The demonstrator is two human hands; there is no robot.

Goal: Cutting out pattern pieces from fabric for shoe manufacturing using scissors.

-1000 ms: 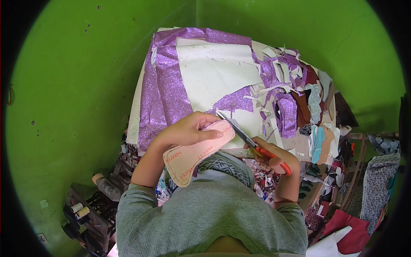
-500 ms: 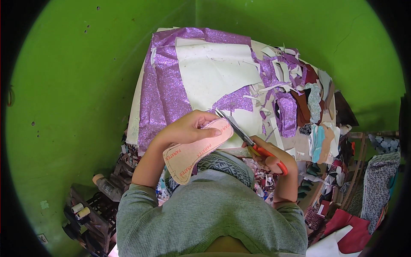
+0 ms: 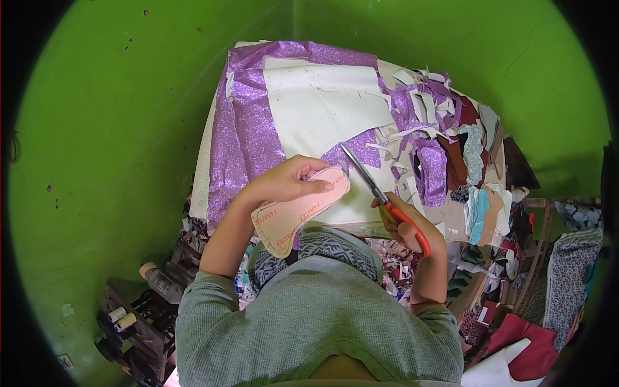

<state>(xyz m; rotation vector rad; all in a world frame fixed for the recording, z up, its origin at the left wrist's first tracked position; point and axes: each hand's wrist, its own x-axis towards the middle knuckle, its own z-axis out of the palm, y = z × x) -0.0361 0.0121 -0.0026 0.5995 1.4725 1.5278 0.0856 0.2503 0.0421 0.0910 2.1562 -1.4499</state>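
Note:
My left hand (image 3: 284, 185) pinches a pinkish-beige, insole-shaped board piece (image 3: 293, 216), thumb on top and fingers beneath. Red print and a dark outline run over its face, and a bit of purple glitter material shows at its lower edge. In my right hand (image 3: 412, 226) are scissors (image 3: 365, 173) with orange-red handles. Their blades look closed, point up and to the left, and stand apart from the board piece. Beneath the blades lie a purple glitter offcut (image 3: 361, 149) and a white sheet (image 3: 316, 97).
Purple glitter fabric (image 3: 248, 129) covers the table's left side. Offcuts (image 3: 422, 106) and cut shapes (image 3: 474, 158) crowd its right side. Spools (image 3: 126, 321) stand on a dark rack at lower left. Scraps cover the floor, and green walls (image 3: 129, 129) enclose the table.
The scissors have swung up and right, away from the board piece, and their blades now look closed. My left hand has tilted the piece and lifted its lower end slightly.

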